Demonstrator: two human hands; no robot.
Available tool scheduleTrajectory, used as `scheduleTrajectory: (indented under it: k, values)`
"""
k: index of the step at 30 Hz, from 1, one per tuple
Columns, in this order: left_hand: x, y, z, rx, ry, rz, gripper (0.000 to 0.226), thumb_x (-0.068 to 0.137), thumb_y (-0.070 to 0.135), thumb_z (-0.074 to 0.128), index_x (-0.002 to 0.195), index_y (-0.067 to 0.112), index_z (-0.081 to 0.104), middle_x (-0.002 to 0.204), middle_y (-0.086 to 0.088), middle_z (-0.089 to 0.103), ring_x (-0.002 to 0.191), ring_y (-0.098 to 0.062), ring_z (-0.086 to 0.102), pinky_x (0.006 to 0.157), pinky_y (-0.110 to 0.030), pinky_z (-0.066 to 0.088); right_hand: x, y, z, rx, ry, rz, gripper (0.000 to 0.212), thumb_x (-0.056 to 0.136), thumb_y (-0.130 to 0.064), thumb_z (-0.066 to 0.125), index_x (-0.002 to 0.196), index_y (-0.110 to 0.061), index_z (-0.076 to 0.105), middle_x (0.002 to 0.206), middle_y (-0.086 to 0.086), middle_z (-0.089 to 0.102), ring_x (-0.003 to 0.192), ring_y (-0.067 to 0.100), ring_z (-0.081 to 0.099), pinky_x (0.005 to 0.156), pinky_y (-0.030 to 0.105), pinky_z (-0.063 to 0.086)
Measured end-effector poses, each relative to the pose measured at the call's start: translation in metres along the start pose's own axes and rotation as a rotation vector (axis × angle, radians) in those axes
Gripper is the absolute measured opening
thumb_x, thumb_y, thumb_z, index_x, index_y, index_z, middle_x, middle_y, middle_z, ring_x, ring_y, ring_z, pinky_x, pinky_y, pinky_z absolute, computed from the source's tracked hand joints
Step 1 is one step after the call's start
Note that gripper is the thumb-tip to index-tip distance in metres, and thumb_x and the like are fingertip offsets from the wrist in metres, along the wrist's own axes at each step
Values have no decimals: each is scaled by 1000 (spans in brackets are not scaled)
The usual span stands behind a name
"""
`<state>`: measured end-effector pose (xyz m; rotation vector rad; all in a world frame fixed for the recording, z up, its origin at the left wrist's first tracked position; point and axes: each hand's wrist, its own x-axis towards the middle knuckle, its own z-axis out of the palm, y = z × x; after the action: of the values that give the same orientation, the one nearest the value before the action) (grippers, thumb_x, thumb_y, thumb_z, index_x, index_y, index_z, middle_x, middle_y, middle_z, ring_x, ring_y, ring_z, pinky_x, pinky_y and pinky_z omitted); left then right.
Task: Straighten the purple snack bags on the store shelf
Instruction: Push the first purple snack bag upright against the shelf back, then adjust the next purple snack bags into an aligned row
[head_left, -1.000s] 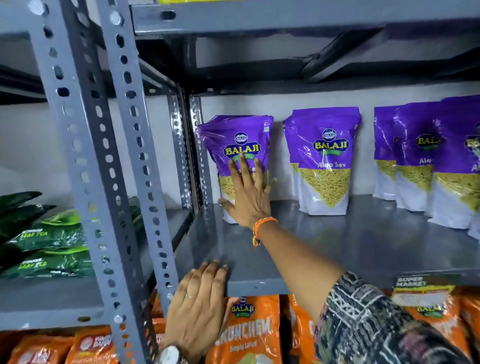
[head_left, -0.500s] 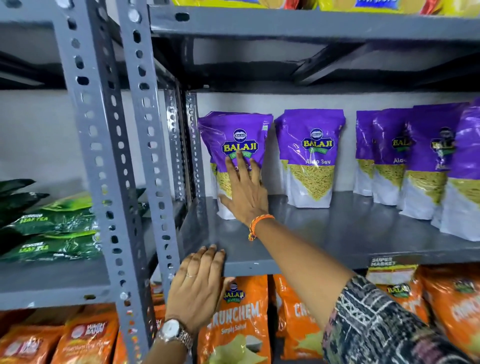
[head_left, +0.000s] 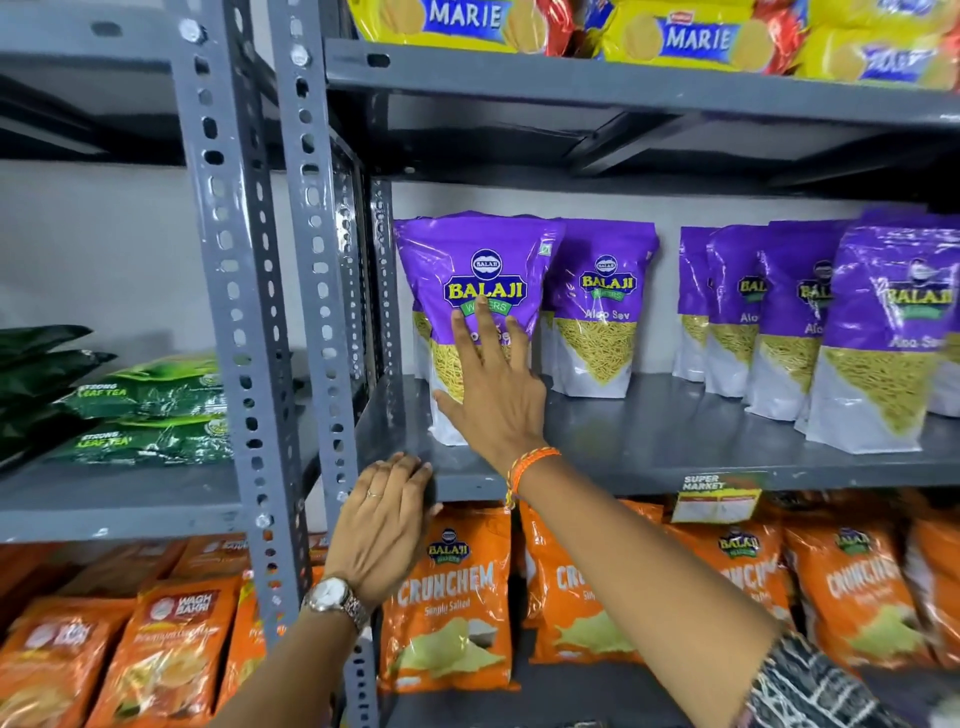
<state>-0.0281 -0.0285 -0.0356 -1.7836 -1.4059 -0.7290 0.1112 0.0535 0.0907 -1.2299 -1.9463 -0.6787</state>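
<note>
Purple Balaji snack bags stand upright along the grey middle shelf (head_left: 649, 447). The leftmost purple bag (head_left: 478, 270) stands nearest the shelf's front, and my right hand (head_left: 493, 395) lies flat against its front with fingers spread, not gripping. A second purple bag (head_left: 602, 306) stands just behind and to its right. Several more purple bags (head_left: 810, 322) crowd the right end, overlapping one another. My left hand (head_left: 387, 519) rests on the front edge of the shelf near the upright post, fingers together over the lip.
Perforated grey uprights (head_left: 311, 291) stand left of the bags. Green tea packs (head_left: 150, 410) lie on the neighbouring shelf. Orange snack bags (head_left: 452, 597) fill the shelf below, yellow Marie biscuit packs (head_left: 691, 36) the one above. A price tag (head_left: 717, 499) hangs on the shelf edge.
The leftmost purple bag has come forward and stands more upright under my right hand. The view has shifted up. My left hand stays on the shelf edge.
</note>
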Motion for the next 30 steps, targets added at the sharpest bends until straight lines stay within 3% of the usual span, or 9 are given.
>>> scheduleTrajectory:
  k: [3, 9, 21, 30]
  values:
    - [12, -4, 3, -39, 8, -38, 42, 99, 29, 40, 116, -2, 63, 114, -22, 65, 105, -39, 66, 104, -48, 41, -1, 6, -10, 14, 6, -3, 98, 87, -63, 68, 164, -27, 18, 173, 5, 15, 151, 38, 26, 88, 45, 61]
    - [30, -6, 12, -27, 80, -31, 28, 97, 26, 47, 116, 6, 51, 106, -17, 62, 99, -36, 64, 102, -42, 35, 1, 6, -20, -14, 7, 4, 98, 88, -64, 65, 164, -27, 16, 174, 4, 12, 152, 36, 23, 89, 46, 60]
    - [30, -6, 13, -32, 110, -34, 27, 98, 30, 44, 115, 9, 47, 105, -15, 62, 97, -34, 64, 97, -44, 43, -8, -3, -33, -85, 47, 35, 100, 83, -68, 69, 162, -28, 25, 172, 4, 21, 148, 33, 33, 79, 42, 60]
    - [29, -6, 14, -19, 134, -15, 29, 98, 28, 43, 115, 6, 50, 104, -17, 61, 95, -36, 64, 96, -42, 37, -8, -2, -31, -97, 68, 17, 101, 83, -69, 68, 163, -27, 24, 171, 4, 22, 148, 33, 33, 79, 43, 60]
